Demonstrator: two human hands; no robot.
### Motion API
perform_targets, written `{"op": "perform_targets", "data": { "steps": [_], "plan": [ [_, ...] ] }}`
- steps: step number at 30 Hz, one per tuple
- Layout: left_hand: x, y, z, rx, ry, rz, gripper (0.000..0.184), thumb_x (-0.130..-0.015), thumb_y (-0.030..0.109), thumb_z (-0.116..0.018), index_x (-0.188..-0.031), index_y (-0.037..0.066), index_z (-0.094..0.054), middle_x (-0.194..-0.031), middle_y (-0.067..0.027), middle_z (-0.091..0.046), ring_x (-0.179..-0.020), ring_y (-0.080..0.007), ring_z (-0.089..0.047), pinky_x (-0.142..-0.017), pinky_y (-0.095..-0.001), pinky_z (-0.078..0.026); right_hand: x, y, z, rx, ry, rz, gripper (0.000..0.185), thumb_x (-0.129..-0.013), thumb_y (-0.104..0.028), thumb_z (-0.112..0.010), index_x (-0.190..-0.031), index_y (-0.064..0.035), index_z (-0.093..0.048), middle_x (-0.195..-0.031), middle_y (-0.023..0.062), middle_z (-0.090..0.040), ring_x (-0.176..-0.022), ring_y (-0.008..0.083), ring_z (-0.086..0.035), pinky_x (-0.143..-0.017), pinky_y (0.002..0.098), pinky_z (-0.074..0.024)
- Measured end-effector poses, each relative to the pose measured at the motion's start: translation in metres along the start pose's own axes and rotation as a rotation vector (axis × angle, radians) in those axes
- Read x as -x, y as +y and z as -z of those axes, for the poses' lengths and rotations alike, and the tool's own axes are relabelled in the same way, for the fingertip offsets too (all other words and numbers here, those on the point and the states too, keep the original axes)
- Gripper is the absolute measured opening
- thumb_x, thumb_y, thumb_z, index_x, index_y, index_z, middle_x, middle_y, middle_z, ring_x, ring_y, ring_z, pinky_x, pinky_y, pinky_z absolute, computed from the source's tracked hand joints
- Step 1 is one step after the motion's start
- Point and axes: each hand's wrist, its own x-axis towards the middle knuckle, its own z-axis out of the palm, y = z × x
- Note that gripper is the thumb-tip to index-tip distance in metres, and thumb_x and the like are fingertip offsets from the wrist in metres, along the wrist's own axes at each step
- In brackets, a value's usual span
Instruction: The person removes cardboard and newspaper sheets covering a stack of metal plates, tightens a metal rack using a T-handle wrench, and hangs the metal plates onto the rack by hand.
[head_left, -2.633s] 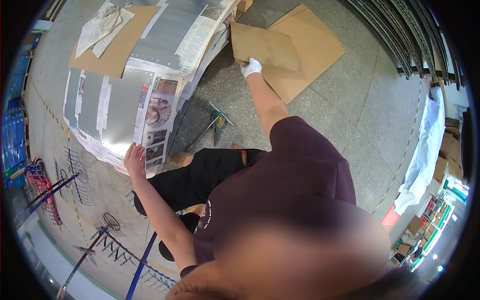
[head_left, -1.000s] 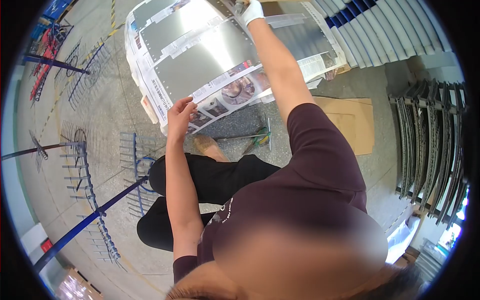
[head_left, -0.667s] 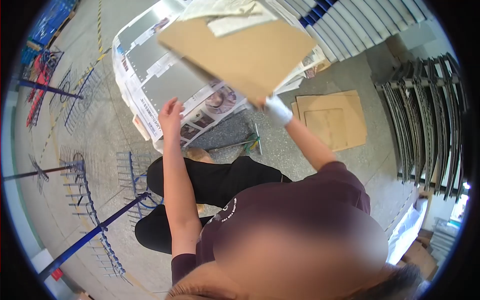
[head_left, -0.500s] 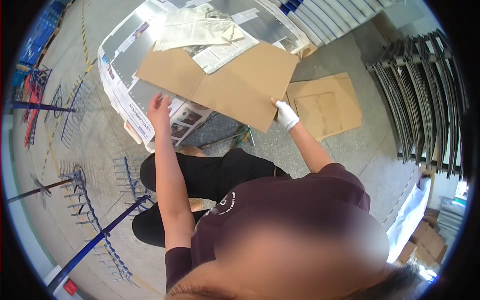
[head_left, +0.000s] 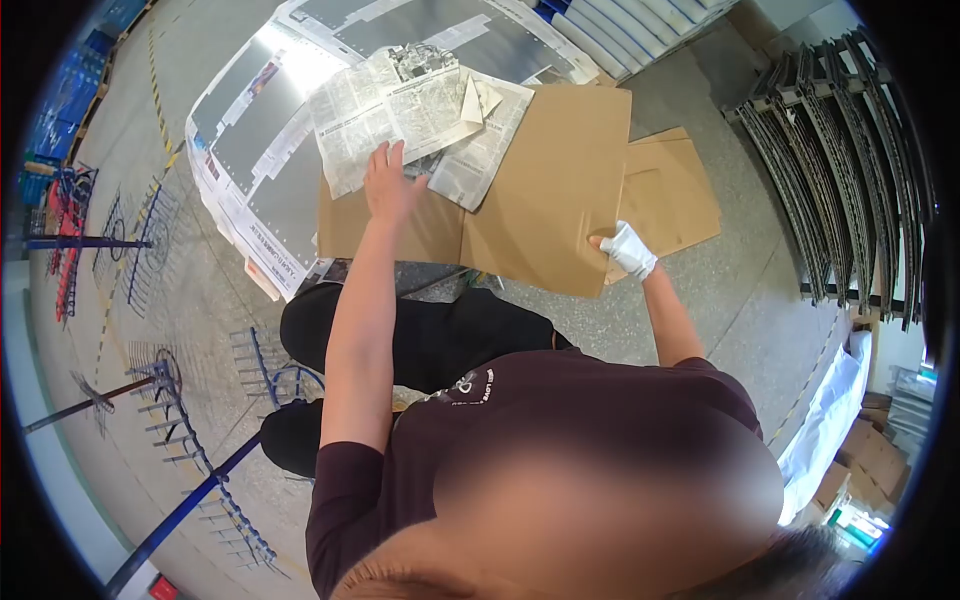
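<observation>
My right hand (head_left: 628, 250), in a white glove, grips the near right corner of a large brown cardboard sheet (head_left: 550, 180), thumb on top. Crumpled newspaper sheets (head_left: 400, 105) lie on the cardboard's left and middle part. My bare left hand (head_left: 393, 185) is over the near edge of the newspaper, fingers apart; whether it touches the paper is unclear. Beneath and beyond the cardboard are grey metal sheets (head_left: 240, 115) with newspaper between and under them.
Other brown cardboard (head_left: 680, 190) lies on the floor at the right. Dark racks (head_left: 820, 170) stand at the far right. White panels (head_left: 625, 35) are stacked at the top. Blue posts with wire racks (head_left: 200, 490) stand at the lower left.
The cardboard with the newspaper on it has come nearer and turned, held in my right hand. My left hand has moved right, from beside the cardboard to over the newspaper.
</observation>
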Motion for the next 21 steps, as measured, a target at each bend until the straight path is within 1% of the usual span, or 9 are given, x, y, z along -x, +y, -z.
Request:
{"op": "perform_targets", "data": {
  "steps": [3,6,9,12,15,18,21],
  "plan": [
    [0.001,-0.009,-0.009,-0.119,-0.097,-0.042,0.071,-0.070,0.026,-0.077,-0.131,0.010,-0.045,-0.136,-0.0147,-0.042,-0.126,-0.0332,-0.040,-0.102,-0.0443,-0.037,0.015,-0.012,-0.016,-0.026,-0.016,-0.048,0.033,-0.084,-0.014,-0.064,-0.113,0.0020,-0.061,-0.099,0.0065,-0.068,-0.089,0.0138,-0.063,-0.078,0.0292,-0.0503],
    [-0.010,-0.019,-0.016,-0.199,-0.121,-0.110,0.069,-0.070,0.026,-0.076,-0.131,0.011,-0.046,-0.136,-0.0140,-0.043,-0.126,-0.0312,-0.040,-0.101,-0.0434,-0.037,0.017,-0.023,-0.029,0.005,0.001,0.044,0.034,-0.083,-0.015,-0.066,-0.113,0.0018,-0.061,-0.098,0.0047,-0.068,-0.087,0.0117,-0.062,-0.077,0.0285,-0.0502],
    [-0.018,-0.022,-0.016,-0.306,-0.206,-0.122,0.069,-0.070,0.024,-0.076,-0.130,0.012,-0.045,-0.134,-0.0121,-0.044,-0.124,-0.0290,-0.042,-0.099,-0.0421,-0.038,0.019,-0.041,-0.039,0.002,0.019,-0.002,0.036,-0.083,-0.015,-0.066,-0.115,0.0009,-0.061,-0.100,0.0045,-0.067,-0.091,0.0116,-0.061,-0.081,0.0291,-0.0488],
    [-0.023,-0.031,-0.018,-0.313,-0.106,-0.178,0.051,-0.071,0.022,-0.073,-0.118,0.012,-0.053,-0.126,-0.0085,-0.048,-0.118,-0.0257,-0.046,-0.092,-0.0415,-0.040,0.017,-0.049,-0.045,0.149,-0.015,0.054,0.039,-0.082,-0.015,-0.067,-0.117,-0.0001,-0.060,-0.104,0.0045,-0.066,-0.096,0.0122,-0.059,-0.085,0.0305,-0.0468],
    [-0.035,-0.051,-0.033,-0.284,-0.035,-0.151,0.028,-0.075,0.021,-0.069,-0.099,0.010,-0.060,-0.115,-0.0057,-0.054,-0.109,-0.0244,-0.051,-0.088,-0.0423,-0.042,0.024,-0.078,-0.056,0.094,-0.016,0.039,0.042,-0.081,-0.015,-0.068,-0.119,-0.0006,-0.058,-0.108,0.0046,-0.065,-0.101,0.0128,-0.057,-0.089,0.0314,-0.0449],
    [-0.040,-0.054,-0.033,-0.159,0.081,-0.057,0.014,-0.076,0.020,-0.066,-0.083,0.009,-0.061,-0.107,-0.0036,-0.056,-0.101,-0.0233,-0.054,-0.083,-0.0425,-0.044,0.022,-0.083,-0.055,0.077,-0.027,0.057,0.043,-0.081,-0.014,-0.068,-0.120,-0.0001,-0.058,-0.108,0.0047,-0.065,-0.100,0.0127,-0.057,-0.089,0.0310,-0.0449],
    [-0.045,-0.034,-0.024,0.080,-0.038,0.055,0.030,-0.077,0.029,-0.069,-0.099,0.009,-0.061,-0.115,-0.0059,-0.055,-0.109,-0.0256,-0.052,-0.090,-0.0435,-0.042,0.022,-0.092,-0.056,0.002,-0.037,0.024,0.043,-0.081,-0.014,-0.069,-0.120,0.0003,-0.058,-0.109,0.0046,-0.065,-0.100,0.0126,-0.057,-0.090,0.0310,-0.0447]
  ]
}}
